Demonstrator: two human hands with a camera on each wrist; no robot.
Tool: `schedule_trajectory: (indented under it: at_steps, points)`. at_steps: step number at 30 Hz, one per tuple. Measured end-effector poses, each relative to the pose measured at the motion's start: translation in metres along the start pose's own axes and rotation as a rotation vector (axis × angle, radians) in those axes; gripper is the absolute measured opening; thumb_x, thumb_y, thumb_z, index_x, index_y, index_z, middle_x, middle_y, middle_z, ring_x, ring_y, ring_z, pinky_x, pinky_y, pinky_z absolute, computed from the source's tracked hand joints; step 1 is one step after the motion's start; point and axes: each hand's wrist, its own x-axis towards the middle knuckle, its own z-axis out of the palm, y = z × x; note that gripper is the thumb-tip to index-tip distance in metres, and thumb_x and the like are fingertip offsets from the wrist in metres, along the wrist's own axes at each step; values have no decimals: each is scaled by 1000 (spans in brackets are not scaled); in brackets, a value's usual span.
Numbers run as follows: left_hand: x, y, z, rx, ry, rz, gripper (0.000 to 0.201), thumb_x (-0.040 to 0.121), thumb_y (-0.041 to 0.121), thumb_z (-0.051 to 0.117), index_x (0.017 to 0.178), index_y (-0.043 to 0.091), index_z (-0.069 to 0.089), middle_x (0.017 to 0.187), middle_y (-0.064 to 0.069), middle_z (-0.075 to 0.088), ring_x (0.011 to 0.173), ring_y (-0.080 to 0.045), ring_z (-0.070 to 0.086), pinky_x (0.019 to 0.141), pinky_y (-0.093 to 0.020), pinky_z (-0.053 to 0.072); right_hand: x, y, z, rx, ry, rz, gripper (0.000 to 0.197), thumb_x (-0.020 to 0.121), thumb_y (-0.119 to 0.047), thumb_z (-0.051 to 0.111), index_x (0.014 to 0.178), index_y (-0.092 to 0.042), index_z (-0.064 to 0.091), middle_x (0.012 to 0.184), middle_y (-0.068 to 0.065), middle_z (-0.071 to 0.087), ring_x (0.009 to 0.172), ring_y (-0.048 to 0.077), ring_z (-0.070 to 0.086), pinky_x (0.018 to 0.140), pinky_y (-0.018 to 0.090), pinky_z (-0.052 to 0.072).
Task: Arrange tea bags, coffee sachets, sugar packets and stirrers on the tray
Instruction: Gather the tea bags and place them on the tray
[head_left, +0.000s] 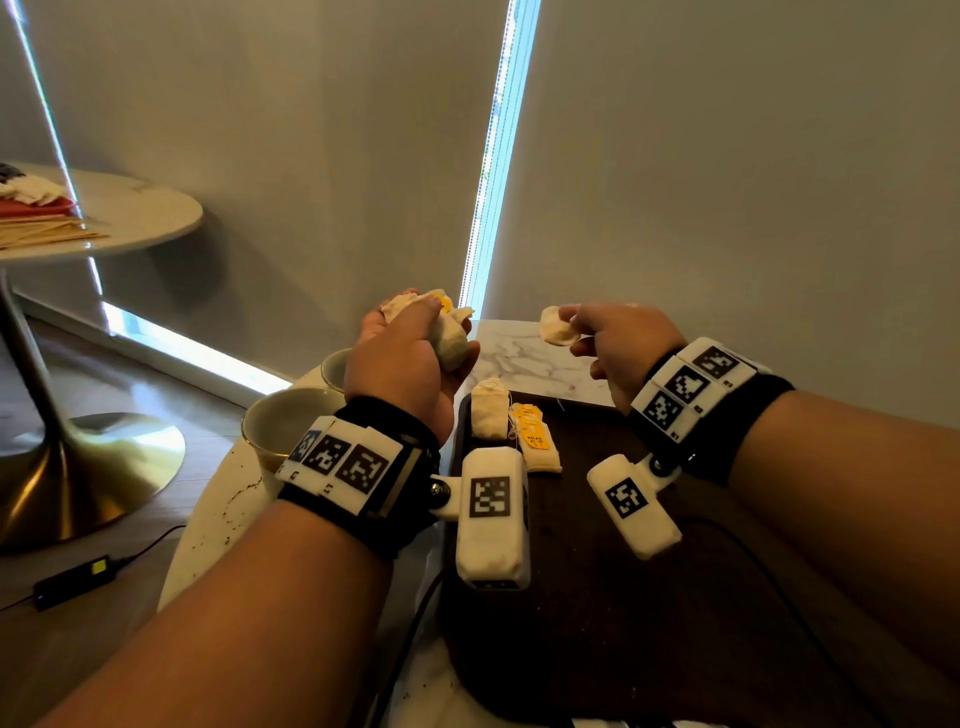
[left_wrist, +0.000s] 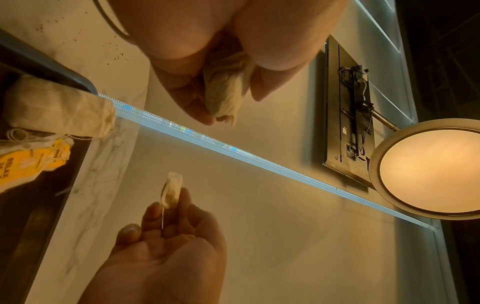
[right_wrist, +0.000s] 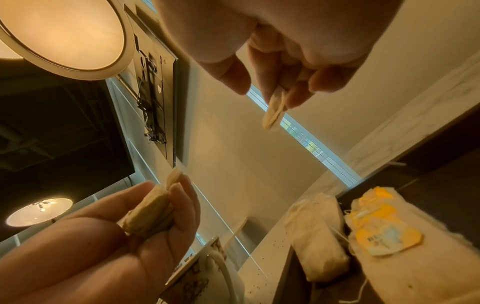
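Note:
My left hand (head_left: 415, 343) is raised above the tray's far left corner and grips a bunch of cream tea bags (head_left: 449, 332) (left_wrist: 226, 92) (right_wrist: 150, 214), one with a yellow tag. To its right my right hand (head_left: 605, 338) pinches a single tea bag (head_left: 557, 326) (left_wrist: 171, 192) (right_wrist: 274, 111) between thumb and fingers. Below them lies the dark tray (head_left: 597, 597). Two tea bags (head_left: 489, 415) (head_left: 540, 447) lie side by side in its far left corner, with yellow tags (head_left: 530, 423) between them.
The tray sits on a white marble table (head_left: 540, 358). Two pale cups (head_left: 283, 423) (head_left: 335, 369) stand left of the tray. Further left, a round side table (head_left: 140, 213) carries stirrers and sachets (head_left: 36, 208). A black cable with a power brick (head_left: 72, 579) lies on the floor.

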Motion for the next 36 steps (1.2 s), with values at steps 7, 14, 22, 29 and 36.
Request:
schedule_trajectory:
  at_steps: [7, 14, 22, 29, 36]
  points:
    - [0, 1, 0, -23, 0, -19, 23, 95, 13, 66, 115, 22, 59, 118, -14, 65, 94, -26, 72, 63, -32, 58, -17, 1, 10, 209, -144, -26, 29, 95, -13, 46, 108, -4, 70, 116, 17, 67, 75, 14, 57, 58, 25, 41]
    - [0, 0, 0, -10, -12, -4, 16, 97, 13, 64, 109, 22, 58, 116, -15, 66, 90, -25, 72, 62, -32, 58, -30, 20, 23, -10, -286, 104, 20, 96, -14, 54, 102, -6, 71, 108, 18, 71, 79, 20, 64, 66, 30, 47]
    - [2, -2, -1, 3, -39, 3, 13, 99, 14, 62, 108, 21, 58, 110, -13, 67, 88, -24, 71, 63, -32, 59, -33, 28, 38, -220, -350, 212, 32, 91, -19, 64, 120, -4, 63, 107, 19, 72, 77, 21, 69, 69, 30, 54]
    - [3, -2, -1, 9, -32, -1, 13, 98, 14, 62, 106, 22, 58, 111, -14, 66, 90, -25, 71, 62, -33, 58, -33, 27, 40, -263, -379, 254, 45, 94, -17, 60, 136, -5, 53, 104, 17, 69, 86, 28, 72, 85, 40, 60]
    - [0, -1, 0, -13, -28, -24, 15, 97, 14, 64, 109, 21, 60, 113, -14, 66, 89, -25, 72, 62, -32, 58, -35, 17, 36, -289, -345, 208, 29, 97, -9, 52, 123, -4, 63, 98, 11, 64, 76, 19, 66, 65, 26, 55]
